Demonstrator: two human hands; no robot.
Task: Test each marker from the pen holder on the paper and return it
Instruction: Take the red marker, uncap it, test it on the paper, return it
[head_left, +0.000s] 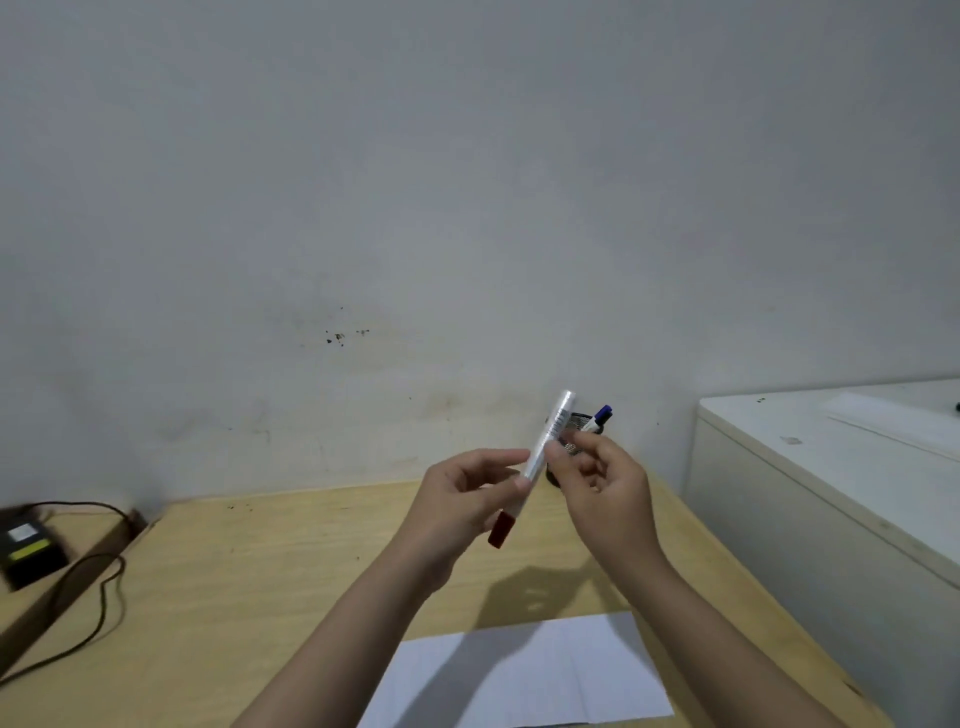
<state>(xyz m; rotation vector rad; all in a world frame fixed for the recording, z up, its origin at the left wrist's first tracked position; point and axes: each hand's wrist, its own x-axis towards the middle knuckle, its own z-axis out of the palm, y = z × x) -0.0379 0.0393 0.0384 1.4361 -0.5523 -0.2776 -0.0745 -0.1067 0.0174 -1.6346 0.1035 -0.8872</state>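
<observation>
A white marker with a red cap is held tilted above the wooden desk, cap end down. My left hand grips its lower barrel near the cap. My right hand pinches the barrel higher up with thumb and fingertips. Behind my right hand, a dark mesh pen holder stands by the wall, mostly hidden, and a blue-capped marker sticks out of it. A white sheet of paper lies flat on the desk below my forearms.
A white cabinet stands right of the desk, its top higher than the desk surface. At the far left a black power adapter lies with a black cable looping beside the desk's left edge. The wall rises directly behind the desk.
</observation>
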